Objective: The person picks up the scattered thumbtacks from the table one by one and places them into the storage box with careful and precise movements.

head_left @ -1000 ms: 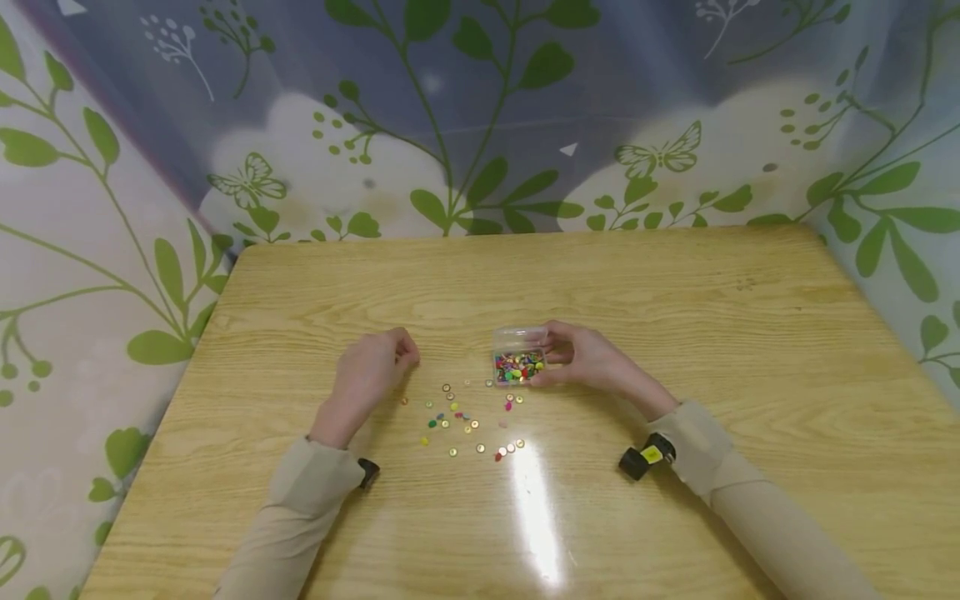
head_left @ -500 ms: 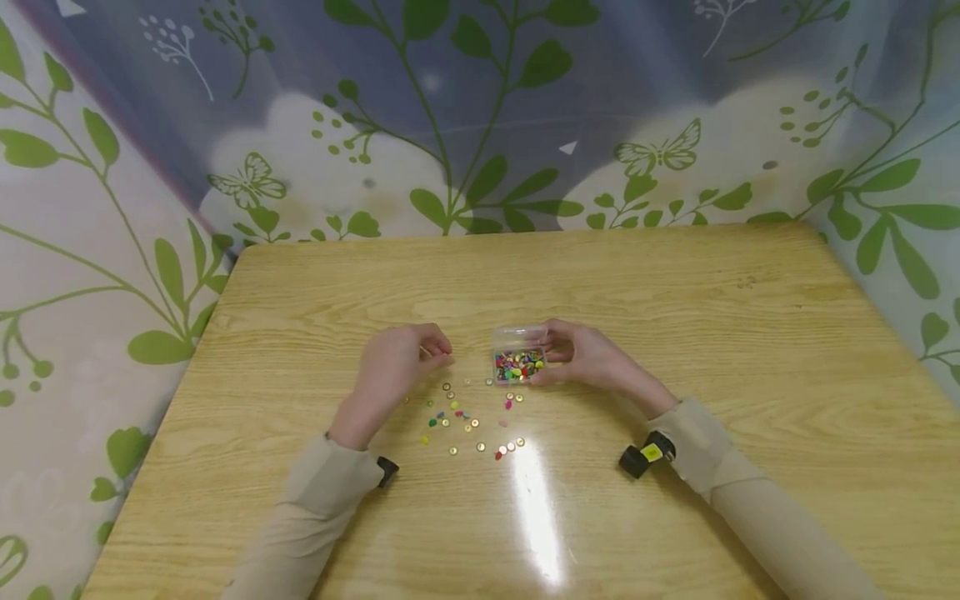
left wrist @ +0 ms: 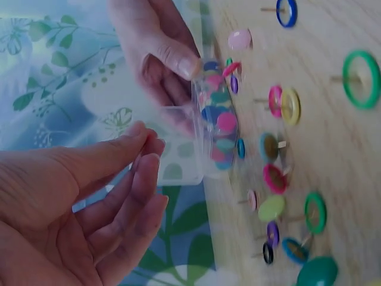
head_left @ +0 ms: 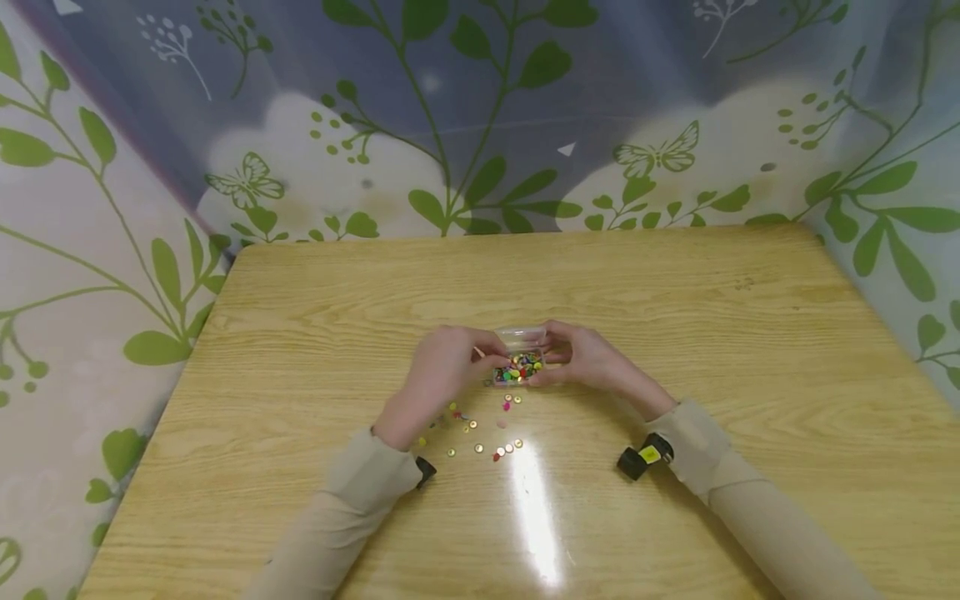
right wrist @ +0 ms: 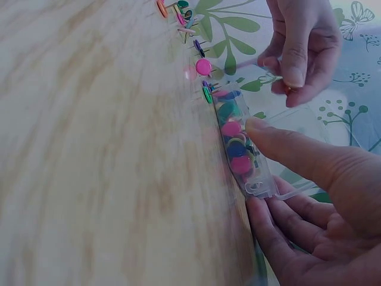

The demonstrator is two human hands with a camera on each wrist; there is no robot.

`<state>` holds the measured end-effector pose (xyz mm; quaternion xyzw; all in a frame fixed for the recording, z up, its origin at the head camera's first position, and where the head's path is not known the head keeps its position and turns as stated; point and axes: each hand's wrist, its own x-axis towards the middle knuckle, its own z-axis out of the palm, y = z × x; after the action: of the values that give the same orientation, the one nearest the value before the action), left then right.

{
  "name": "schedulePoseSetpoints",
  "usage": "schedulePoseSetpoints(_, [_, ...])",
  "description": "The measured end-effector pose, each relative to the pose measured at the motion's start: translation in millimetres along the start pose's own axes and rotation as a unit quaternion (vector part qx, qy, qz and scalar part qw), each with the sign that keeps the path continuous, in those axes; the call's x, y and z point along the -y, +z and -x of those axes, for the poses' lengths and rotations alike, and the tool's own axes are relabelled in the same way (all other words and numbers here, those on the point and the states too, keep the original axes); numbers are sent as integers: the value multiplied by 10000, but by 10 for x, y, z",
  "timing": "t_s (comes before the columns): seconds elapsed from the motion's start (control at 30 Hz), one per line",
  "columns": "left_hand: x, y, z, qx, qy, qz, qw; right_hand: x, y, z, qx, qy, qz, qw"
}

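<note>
A small clear plastic box [right wrist: 257,188] full of colourful thumbtacks stands on the table with its hinged lid [head_left: 522,337] raised. My right hand [head_left: 588,358] grips the box at its right side, thumb at the front and fingers behind. Over the box's left end is my left hand [head_left: 450,358], its thumb and index fingertip pinched together. In the right wrist view a tiny orange-gold bit of a thumbtack [right wrist: 289,91] shows between those fingertips; the rest of it is hidden. Loose thumbtacks [left wrist: 315,213] lie scattered in front of the box, some covered by my left hand in the head view.
The wooden table [head_left: 675,292] reaches back to a wall covering [head_left: 300,167] printed with leaves and butterflies. A bright light reflection [head_left: 538,517] crosses the tabletop near the front. Each sleeve cuff carries a dark wrist camera [head_left: 636,462].
My left hand has moved right, from the left of the loose thumbtacks to the box's opening, its fingers staying pinched. My right hand and the box have stayed in place.
</note>
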<state>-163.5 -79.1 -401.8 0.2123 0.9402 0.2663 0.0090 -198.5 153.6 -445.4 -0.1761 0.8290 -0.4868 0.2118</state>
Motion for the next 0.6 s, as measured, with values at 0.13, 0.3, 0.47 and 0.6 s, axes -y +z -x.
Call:
schedulePoseSetpoints(0.13, [-26, 53, -16, -83, 249, -59, 9996, 9, 2, 2, -7, 47, 62, 10000])
schedulePoseSetpoints(0.3, [-25, 74, -8, -149, 295, -139, 9994, 16, 4, 2, -7, 75, 94, 9999])
schedulePoseSetpoints(0.47, [23, -2, 44, -96, -1, -95, 9999, 4, 6, -1, -22, 60, 42, 10000])
schedulePoseSetpoints(0.6, [131, -144, 122, -156, -336, -79, 9993, 0, 8, 4, -38, 68, 33, 10000])
